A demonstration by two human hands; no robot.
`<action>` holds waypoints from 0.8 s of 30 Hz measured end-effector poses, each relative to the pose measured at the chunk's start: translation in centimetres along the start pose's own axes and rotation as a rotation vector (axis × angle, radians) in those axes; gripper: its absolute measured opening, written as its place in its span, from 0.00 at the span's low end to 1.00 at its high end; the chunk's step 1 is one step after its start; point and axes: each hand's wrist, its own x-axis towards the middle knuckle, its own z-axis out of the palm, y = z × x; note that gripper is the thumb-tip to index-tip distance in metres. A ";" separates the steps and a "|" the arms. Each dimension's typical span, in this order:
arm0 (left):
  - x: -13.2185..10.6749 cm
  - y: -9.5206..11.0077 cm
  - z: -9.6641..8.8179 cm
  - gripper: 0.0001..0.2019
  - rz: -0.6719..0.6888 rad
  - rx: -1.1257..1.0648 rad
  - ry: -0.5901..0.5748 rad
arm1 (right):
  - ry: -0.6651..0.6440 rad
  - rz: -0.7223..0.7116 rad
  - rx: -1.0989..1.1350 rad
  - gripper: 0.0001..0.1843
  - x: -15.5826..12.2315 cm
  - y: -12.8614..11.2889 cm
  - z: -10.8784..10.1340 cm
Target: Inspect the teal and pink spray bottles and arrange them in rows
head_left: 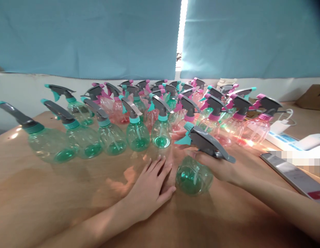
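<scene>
A green spray bottle [193, 175] with a grey head and teal trigger is in my right hand [214, 165], whose fingers wrap round its neck behind the head. The bottle tilts, its base towards me; whether it touches the table is unclear. Flat on the wooden table [79, 213] lies my left hand [152, 186], fingers stretched out and holding nothing, just left of that bottle. Beyond my fingertips stands a front row of green spray bottles, the closest being one clear green bottle [161, 134] with a teal collar.
Behind are several more spray bottles, green and pink, such as a pink bottle [258, 127]. At the right lie a phone-like slab [286, 172] and a white power strip [284, 139] with a charger [280, 125]. Blue blinds [97, 38] hang at the back.
</scene>
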 end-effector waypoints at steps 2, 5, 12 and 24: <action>0.0 0.0 0.0 0.30 -0.004 -0.003 -0.006 | 0.000 0.015 0.008 0.22 -0.1 0.1 0.0; 0.1 0.1 0.0 0.30 -0.009 -0.009 -0.016 | -0.017 0.003 0.033 0.20 -0.1 0.3 0.0; 0.0 -0.1 0.1 0.30 0.005 -0.010 0.005 | -0.073 0.041 0.052 0.12 -0.3 0.5 -0.2; 0.1 0.1 0.0 0.30 -0.004 0.003 -0.006 | -0.013 0.032 -0.203 0.06 -0.5 0.8 -0.8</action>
